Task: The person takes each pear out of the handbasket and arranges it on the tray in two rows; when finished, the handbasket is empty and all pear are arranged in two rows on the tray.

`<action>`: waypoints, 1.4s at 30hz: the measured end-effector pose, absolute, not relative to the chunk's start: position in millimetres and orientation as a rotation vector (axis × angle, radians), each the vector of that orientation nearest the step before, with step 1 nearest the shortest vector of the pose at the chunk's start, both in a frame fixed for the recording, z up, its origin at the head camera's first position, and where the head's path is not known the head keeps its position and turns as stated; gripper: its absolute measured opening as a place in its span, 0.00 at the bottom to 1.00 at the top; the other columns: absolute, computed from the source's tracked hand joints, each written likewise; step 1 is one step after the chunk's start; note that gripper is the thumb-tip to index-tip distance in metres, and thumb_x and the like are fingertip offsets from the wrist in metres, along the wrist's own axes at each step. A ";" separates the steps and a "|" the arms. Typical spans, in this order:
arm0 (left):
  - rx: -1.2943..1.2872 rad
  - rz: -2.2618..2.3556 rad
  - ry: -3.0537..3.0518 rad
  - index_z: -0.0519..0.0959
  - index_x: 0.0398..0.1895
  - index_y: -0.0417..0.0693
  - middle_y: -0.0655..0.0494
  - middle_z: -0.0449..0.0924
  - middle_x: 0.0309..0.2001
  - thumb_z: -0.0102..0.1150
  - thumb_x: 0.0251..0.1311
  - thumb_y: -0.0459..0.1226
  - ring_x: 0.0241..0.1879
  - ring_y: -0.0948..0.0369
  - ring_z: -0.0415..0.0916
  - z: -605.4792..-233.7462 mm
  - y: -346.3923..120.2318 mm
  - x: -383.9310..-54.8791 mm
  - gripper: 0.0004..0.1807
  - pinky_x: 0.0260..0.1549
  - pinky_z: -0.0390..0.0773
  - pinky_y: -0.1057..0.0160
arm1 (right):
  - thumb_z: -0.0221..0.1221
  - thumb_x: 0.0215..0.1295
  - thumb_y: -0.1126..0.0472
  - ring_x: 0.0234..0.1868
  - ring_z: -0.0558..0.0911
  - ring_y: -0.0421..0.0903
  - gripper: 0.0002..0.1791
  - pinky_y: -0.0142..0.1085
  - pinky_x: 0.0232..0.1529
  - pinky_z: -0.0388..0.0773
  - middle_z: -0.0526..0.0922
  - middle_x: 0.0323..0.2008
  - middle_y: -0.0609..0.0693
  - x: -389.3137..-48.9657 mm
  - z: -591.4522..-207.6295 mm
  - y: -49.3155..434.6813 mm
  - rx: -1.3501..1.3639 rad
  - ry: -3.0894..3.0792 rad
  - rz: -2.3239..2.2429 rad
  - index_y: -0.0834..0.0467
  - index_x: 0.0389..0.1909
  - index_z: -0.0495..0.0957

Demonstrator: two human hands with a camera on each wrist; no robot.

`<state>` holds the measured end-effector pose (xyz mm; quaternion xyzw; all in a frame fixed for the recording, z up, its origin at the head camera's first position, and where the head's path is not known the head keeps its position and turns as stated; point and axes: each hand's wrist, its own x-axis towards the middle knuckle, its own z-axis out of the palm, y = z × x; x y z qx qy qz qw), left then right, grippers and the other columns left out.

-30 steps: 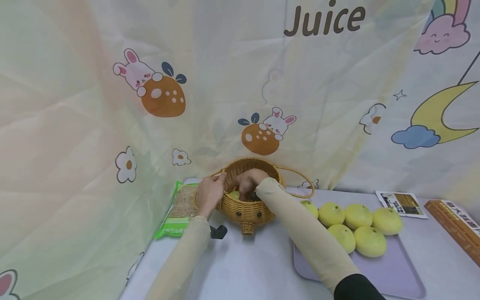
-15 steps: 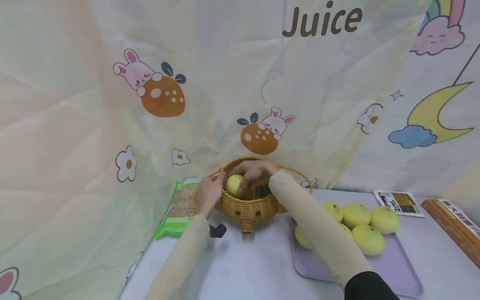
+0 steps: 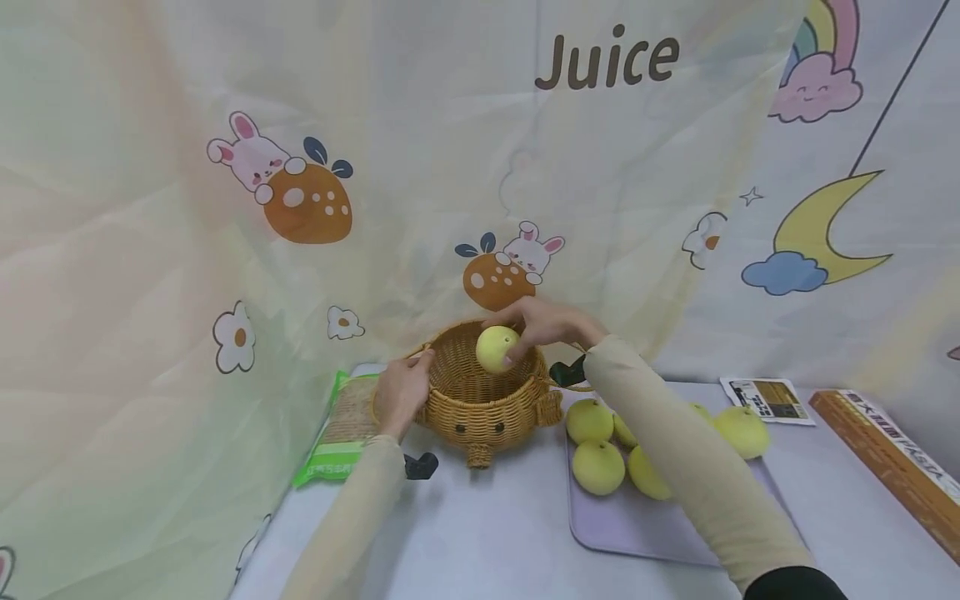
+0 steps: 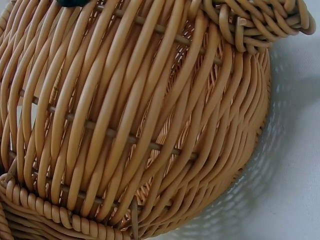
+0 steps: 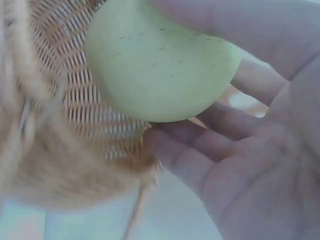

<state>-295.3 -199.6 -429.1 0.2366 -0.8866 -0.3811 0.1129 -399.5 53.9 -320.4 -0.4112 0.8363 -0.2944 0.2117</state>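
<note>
A wicker basket [image 3: 465,415] with an animal face and a stubby trunk stands on the table, its opening upward. On its left rim my left hand [image 3: 405,385] grips the wicker. In the left wrist view the woven wall [image 4: 125,110] fills most of the picture, and the hand itself is out of sight. Above the basket's opening, near the right rim, my right hand [image 3: 551,323] holds a round yellow-green pear [image 3: 495,348]. The right wrist view shows the thumb over the speckled pear [image 5: 160,65] and the fingers [image 5: 180,152] beneath it.
Several more pears [image 3: 597,467] sit on a purple tray [image 3: 637,533] right of the basket, partly behind my right sleeve. A green-edged bag [image 3: 337,442] lies to the left. A small packet [image 3: 768,400] and a long brown box [image 3: 885,467] lie at the right. A printed cloth hangs behind.
My right hand has come up out of the basket, lifting the pear from inside to above the opening and a little right. My left hand stays on the rim. The head view has shifted slightly.
</note>
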 end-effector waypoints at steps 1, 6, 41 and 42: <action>0.695 -1.121 -2.599 0.86 0.63 0.63 0.51 0.84 0.65 0.47 0.74 0.67 0.64 0.41 0.80 -429.3 -200.1 -295.1 0.30 0.59 0.76 0.37 | 0.79 0.56 0.58 0.63 0.81 0.47 0.40 0.46 0.65 0.77 0.83 0.67 0.49 -398.6 -318.1 60.8 -1.137 2.327 -0.833 0.53 0.71 0.78; 0.667 -1.144 -2.607 0.86 0.63 0.60 0.49 0.84 0.64 0.46 0.75 0.65 0.64 0.41 0.80 -429.8 -202.0 -294.2 0.31 0.59 0.76 0.37 | 0.76 0.62 0.56 0.64 0.81 0.51 0.41 0.50 0.66 0.77 0.78 0.71 0.55 -393.3 -312.4 96.5 -1.117 2.282 -0.917 0.58 0.75 0.73; 0.609 -1.125 -2.618 0.85 0.64 0.53 0.44 0.86 0.60 0.45 0.76 0.64 0.62 0.40 0.81 -429.9 -201.7 -294.6 0.33 0.59 0.75 0.37 | 0.65 0.75 0.48 0.58 0.82 0.46 0.33 0.33 0.49 0.81 0.81 0.67 0.58 -272.1 -338.0 338.2 -0.753 2.763 -0.742 0.57 0.75 0.72; 0.610 -1.122 -2.617 0.85 0.64 0.53 0.44 0.86 0.60 0.46 0.76 0.64 0.62 0.40 0.81 -429.9 -201.6 -294.7 0.33 0.59 0.75 0.37 | 0.65 0.75 0.49 0.57 0.83 0.45 0.33 0.32 0.48 0.81 0.81 0.67 0.59 -268.5 -340.4 344.0 -0.738 2.780 -0.746 0.57 0.75 0.72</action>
